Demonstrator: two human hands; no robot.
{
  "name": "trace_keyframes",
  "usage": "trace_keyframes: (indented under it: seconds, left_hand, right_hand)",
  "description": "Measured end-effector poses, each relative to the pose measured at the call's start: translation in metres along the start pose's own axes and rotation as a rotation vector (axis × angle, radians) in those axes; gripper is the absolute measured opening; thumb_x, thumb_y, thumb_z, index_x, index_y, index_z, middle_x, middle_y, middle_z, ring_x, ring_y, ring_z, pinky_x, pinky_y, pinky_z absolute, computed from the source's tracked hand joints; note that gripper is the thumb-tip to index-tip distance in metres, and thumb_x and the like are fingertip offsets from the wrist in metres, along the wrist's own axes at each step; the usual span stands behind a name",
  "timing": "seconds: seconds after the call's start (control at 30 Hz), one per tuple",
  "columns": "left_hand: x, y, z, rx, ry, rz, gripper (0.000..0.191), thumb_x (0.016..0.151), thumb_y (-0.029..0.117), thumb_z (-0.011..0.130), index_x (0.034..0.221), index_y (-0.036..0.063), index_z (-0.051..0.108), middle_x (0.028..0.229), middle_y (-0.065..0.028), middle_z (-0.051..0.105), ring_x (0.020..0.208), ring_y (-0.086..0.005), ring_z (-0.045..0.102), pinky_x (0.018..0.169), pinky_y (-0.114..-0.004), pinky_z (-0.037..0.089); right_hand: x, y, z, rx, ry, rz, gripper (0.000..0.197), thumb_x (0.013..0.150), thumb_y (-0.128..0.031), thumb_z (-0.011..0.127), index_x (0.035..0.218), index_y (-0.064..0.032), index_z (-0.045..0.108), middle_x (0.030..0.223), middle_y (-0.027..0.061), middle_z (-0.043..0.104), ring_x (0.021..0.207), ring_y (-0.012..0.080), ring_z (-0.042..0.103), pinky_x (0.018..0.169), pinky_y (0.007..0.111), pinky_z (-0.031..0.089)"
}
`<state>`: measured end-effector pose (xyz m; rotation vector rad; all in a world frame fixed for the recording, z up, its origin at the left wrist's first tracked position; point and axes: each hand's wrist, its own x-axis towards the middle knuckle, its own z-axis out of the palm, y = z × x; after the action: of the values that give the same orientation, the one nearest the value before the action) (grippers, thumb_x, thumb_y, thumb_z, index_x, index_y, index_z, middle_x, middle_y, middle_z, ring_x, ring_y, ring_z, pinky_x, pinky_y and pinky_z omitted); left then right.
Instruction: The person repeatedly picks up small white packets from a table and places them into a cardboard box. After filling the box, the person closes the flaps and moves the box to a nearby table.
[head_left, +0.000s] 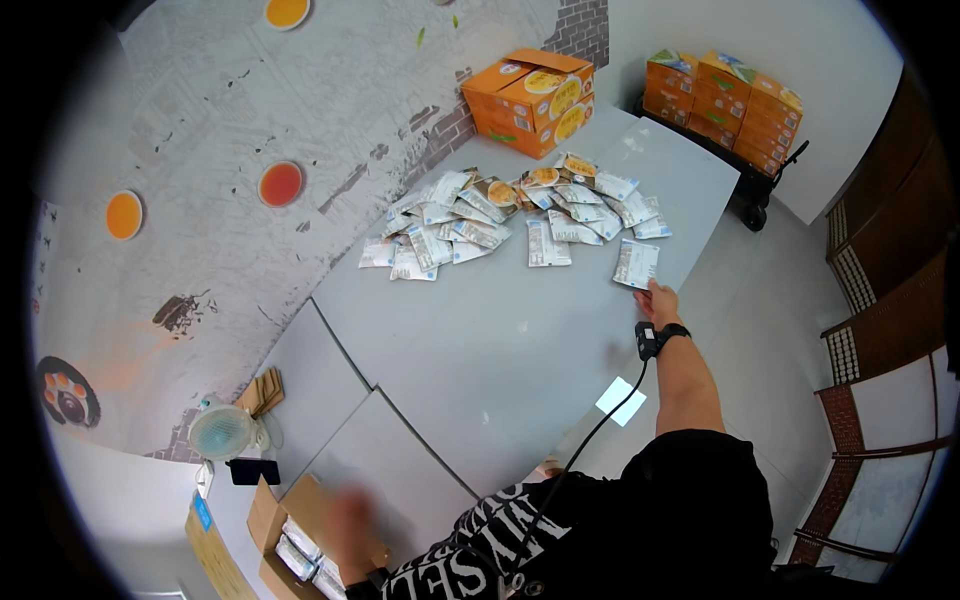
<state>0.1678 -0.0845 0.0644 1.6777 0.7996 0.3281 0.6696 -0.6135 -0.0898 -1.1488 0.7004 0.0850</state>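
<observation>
At the right of the grey table, my right hand (657, 301) pinches the lower corner of a white printed sachet (637, 264). Beyond it, many sachets lie in two loose heaps, a left heap (442, 225) and a right heap (589, 202); one sachet (548, 244) lies in front of the right heap. My left hand (350, 521), blurred, is over the edge of an open cardboard box (271, 525) at the lower left. Packed sachets (295, 556) stand inside that box. Whether the left hand holds anything does not show.
Two stacked orange cartons (529, 101) stand at the table's back against the wall. A small fan (220, 433), a black phone (254, 472) and folded brown cardboard (262, 390) are at the left. More orange cartons (720, 105) rest on a cart behind the table. A cable runs from my right wrist.
</observation>
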Motion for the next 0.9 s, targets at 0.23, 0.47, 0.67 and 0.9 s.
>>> trace_keyframes:
  seconds: [0.23, 0.47, 0.67, 0.9]
  left_hand:
    - [-0.005, -0.006, -0.003, -0.151, 0.01, -0.109, 0.026, 0.092, 0.02, 0.047, 0.113, 0.0047, 0.048, 0.087, -0.0086, 0.062, 0.077, -0.0181, 0.06, 0.07, -0.03, 0.05]
    - [-0.006, -0.045, -0.018, 0.349, -0.04, 0.223, 0.026, 0.092, 0.02, 0.047, 0.114, 0.0049, 0.048, 0.087, -0.0088, 0.062, 0.078, -0.0178, 0.059, 0.071, -0.03, 0.05]
    - [-0.027, -0.052, -0.028, 0.055, -0.101, 0.08, 0.028, 0.093, 0.02, 0.047, 0.115, 0.0028, 0.048, 0.086, -0.0085, 0.062, 0.079, -0.0181, 0.059, 0.073, -0.03, 0.049]
    - [-0.054, -0.057, -0.038, -0.1, -0.135, 0.011, 0.033, 0.093, 0.021, 0.046, 0.117, -0.0011, 0.046, 0.096, -0.0132, 0.059, 0.088, -0.0226, 0.059, 0.083, -0.034, 0.048]
  right_hand:
    - [-0.016, 0.006, 0.022, 0.18, -0.209, -0.168, 0.013, 0.085, -0.008, 0.054, 0.084, -0.0029, 0.043, 0.09, 0.0109, 0.056, 0.08, 0.0203, 0.06, 0.072, 0.03, 0.053]
    - [-0.064, 0.023, 0.038, 0.162, -0.273, -0.123, 0.011, 0.08, -0.002, 0.054, 0.086, -0.0018, 0.045, 0.084, 0.0094, 0.056, 0.074, 0.0185, 0.059, 0.067, 0.03, 0.053]
    - [-0.145, 0.071, 0.058, 0.129, -0.499, -0.012, 0.006, 0.08, -0.002, 0.053, 0.08, -0.0043, 0.048, 0.087, 0.0075, 0.056, 0.078, 0.0181, 0.058, 0.073, 0.031, 0.052]
    - [-0.268, 0.102, 0.102, -0.046, -0.715, 0.171, 0.013, 0.08, -0.002, 0.054, 0.071, -0.0076, 0.046, 0.081, 0.006, 0.057, 0.073, 0.0151, 0.057, 0.07, 0.03, 0.052]
